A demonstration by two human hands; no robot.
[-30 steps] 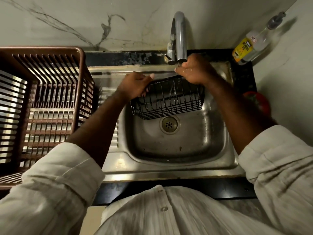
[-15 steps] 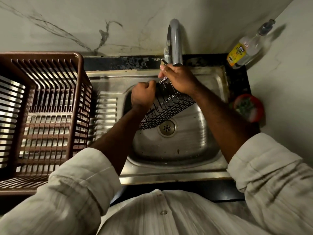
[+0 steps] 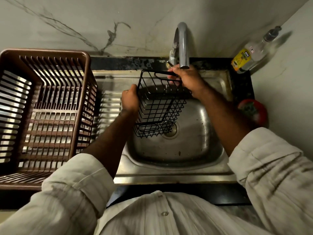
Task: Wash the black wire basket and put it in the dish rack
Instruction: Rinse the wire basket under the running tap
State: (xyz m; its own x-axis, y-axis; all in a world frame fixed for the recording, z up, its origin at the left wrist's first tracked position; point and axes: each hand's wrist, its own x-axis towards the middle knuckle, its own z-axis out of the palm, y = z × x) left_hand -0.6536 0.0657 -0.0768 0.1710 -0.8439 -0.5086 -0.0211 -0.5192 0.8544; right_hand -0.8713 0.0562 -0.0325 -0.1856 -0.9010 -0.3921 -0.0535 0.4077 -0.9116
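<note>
I hold the black wire basket (image 3: 159, 106) above the steel sink (image 3: 177, 150), tilted with its open side towards me and its far rim just under the tap spout (image 3: 183, 48). My left hand (image 3: 129, 100) grips the basket's left edge. My right hand (image 3: 188, 78) grips its top rim near the spout. The brown plastic dish rack (image 3: 44, 112) stands on the left, beside the sink, with nothing in it.
A dishwash bottle (image 3: 249, 56) leans in the back right corner. A red round holder with a green scrubber (image 3: 253, 111) sits on the counter right of the sink. The ribbed drainboard (image 3: 110, 106) lies between rack and basin. The drain (image 3: 171, 131) is partly behind the basket.
I have turned the basket from lying flat under the tap to standing more upright with its opening facing me. My left hand slid down along its left edge.
</note>
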